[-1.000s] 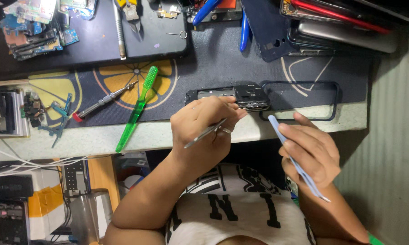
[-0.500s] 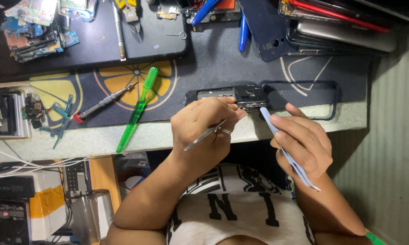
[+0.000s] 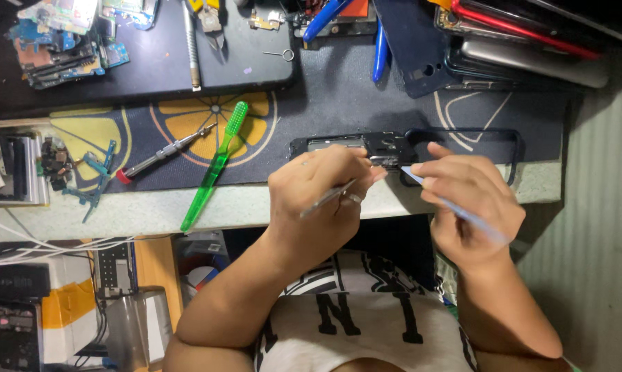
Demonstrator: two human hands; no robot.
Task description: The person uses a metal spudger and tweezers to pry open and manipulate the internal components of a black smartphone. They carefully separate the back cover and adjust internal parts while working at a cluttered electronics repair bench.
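An opened black phone body (image 3: 338,145) lies on the dark work mat (image 3: 324,103) near the bench's front edge. My left hand (image 3: 321,196) rests over its near side, fingers closed around metal tweezers (image 3: 328,198) whose tips point toward the phone's middle. My right hand (image 3: 471,207) grips a thin light-blue pry tool (image 3: 455,210); its tip touches the phone's right part, beside a small silvery piece (image 3: 386,162). A black phone frame (image 3: 514,148) lies just right of the phone, partly behind my right hand.
A green toothbrush (image 3: 218,165) and a red-tipped screwdriver (image 3: 162,155) lie left of the phone. Circuit boards (image 3: 63,41), pliers and blue-handled tools sit at the back. Stacked phones (image 3: 524,48) fill the back right. Cables and boxes sit below the bench on the left.
My right hand has moved up and left, bringing the blue pry tool's tip onto the phone. My left hand stays on the phone with the tweezers.
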